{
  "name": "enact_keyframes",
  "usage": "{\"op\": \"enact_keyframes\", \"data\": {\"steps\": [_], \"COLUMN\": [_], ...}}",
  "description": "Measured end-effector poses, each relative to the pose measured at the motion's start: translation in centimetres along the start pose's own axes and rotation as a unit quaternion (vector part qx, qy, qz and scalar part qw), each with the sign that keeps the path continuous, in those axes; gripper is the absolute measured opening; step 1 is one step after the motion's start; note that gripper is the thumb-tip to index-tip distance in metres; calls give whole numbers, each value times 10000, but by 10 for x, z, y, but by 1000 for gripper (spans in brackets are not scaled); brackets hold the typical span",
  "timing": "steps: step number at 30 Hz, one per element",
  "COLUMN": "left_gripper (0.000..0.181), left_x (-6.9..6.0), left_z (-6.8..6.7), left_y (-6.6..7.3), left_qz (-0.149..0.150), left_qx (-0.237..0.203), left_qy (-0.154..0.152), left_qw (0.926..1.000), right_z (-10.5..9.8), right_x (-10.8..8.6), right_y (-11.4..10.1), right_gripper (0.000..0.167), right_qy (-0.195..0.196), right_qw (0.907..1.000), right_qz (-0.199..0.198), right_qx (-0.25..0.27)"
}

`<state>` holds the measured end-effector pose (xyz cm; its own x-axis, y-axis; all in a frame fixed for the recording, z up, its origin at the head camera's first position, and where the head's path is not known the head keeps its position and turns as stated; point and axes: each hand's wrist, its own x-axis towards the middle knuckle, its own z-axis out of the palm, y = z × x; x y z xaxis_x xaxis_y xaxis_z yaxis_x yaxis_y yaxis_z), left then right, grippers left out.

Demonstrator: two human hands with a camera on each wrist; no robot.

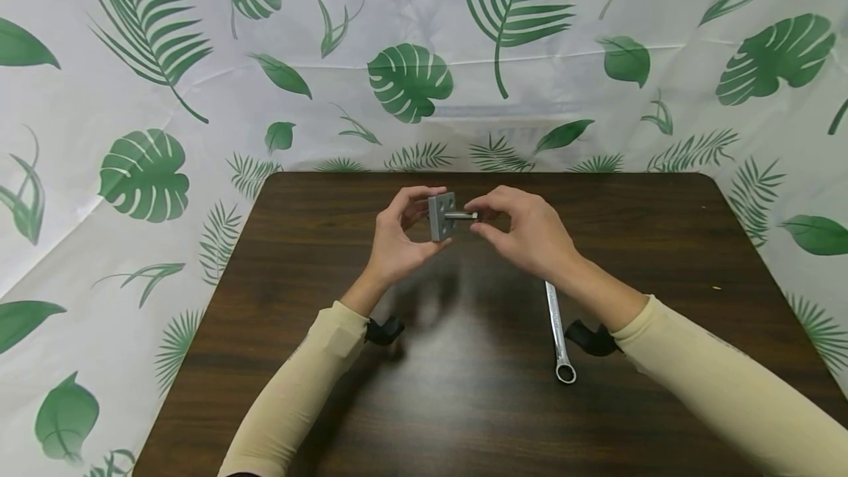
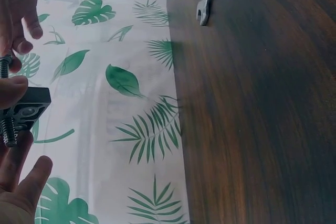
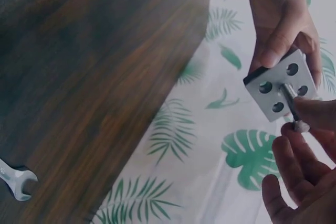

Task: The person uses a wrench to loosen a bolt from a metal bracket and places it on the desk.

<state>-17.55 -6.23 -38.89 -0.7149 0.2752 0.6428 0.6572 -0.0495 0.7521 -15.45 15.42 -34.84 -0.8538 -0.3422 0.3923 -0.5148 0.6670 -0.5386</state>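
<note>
In the head view my left hand [image 1: 394, 245] holds a square grey metal plate [image 1: 435, 219] by its edges, raised above the table. Several round holes show in the plate's face [image 3: 267, 98] in the right wrist view. A bolt [image 1: 458, 216] stands out from the plate's middle, and my right hand [image 1: 533, 234] pinches its outer end between thumb and fingers. The left wrist view shows a threaded length of the bolt [image 2: 9, 129] beyond the plate [image 2: 39, 97]. On the table beneath my right hand lies a combination wrench [image 1: 555, 322], partly hidden by that hand.
The dark wood-grain table [image 1: 457, 403] runs back to a white curtain [image 1: 424, 13] printed with green leaves. Black wrist mounts [image 1: 386, 331] sit at both sleeve cuffs. A tiny yellowish speck [image 1: 717, 288] lies on the table's right side.
</note>
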Motion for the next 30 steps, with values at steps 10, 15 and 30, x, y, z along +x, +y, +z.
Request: {"op": "enact_keyframes", "data": {"steps": [10, 15, 30], "left_gripper": [65, 66, 65], "left_x": [0, 0, 0], "left_z": [0, 1, -1], "left_y": [-1, -1, 0], "left_qz": [23, -22, 54], "left_qx": [-50, -48, -71], "left_qy": [24, 19, 49], "left_qw": [10000, 10000, 9999], "right_z": [-1, -2, 1], "right_x": [1, 0, 1], "right_y": [1, 3, 3], "right_gripper": [26, 31, 26], "right_qy": [-297, -176, -67], "right_qw": [9981, 9998, 9997], "right_qz": [544, 123, 128], "right_qx": [-26, 36, 178]}}
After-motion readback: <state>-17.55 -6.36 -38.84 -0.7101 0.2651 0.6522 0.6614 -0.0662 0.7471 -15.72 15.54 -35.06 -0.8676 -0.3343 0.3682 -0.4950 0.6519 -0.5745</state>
